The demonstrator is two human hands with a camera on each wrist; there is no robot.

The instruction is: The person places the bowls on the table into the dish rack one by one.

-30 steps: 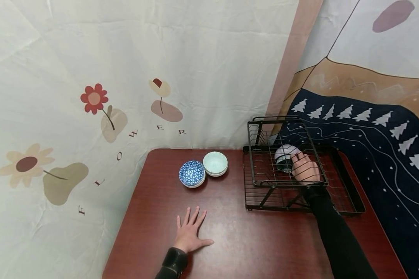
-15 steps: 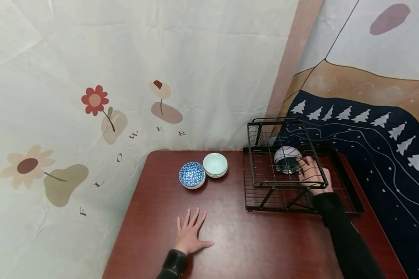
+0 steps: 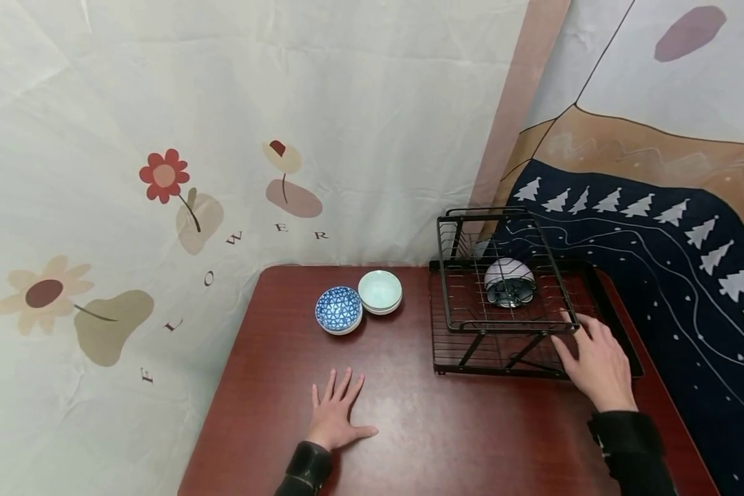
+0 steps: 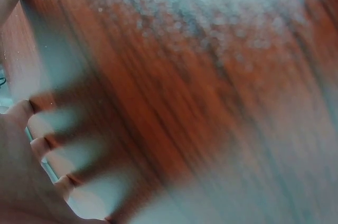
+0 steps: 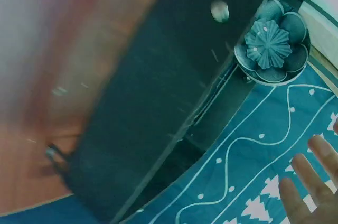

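A bowl (image 3: 510, 282) with a pale outside and a dark inside stands tilted on its side behind the wires of a black two-tier dish rack (image 3: 499, 372). In the right wrist view the bowl (image 5: 270, 44) shows a petal pattern. My right hand (image 3: 600, 362) is at the rack's front right corner, fingers loosely bent and holding nothing; whether it touches the wire I cannot tell. Fingers spread, my left hand (image 3: 335, 417) rests on the table. Beyond it are a blue-patterned bowl (image 3: 338, 310), atop a pale one, and stacked pale green bowls (image 3: 380, 291).
The red-brown wooden table (image 3: 409, 413) meets a pale printed cloth (image 3: 359, 124) at the back. A navy cloth with white trees (image 3: 657, 289) hangs along the right side. The rack's tray (image 3: 601, 296) extends right of its upper basket.
My right hand has let go of the bowl and come out of the rack, towards the front right. The bowl stays in the rack. My left hand has not moved.
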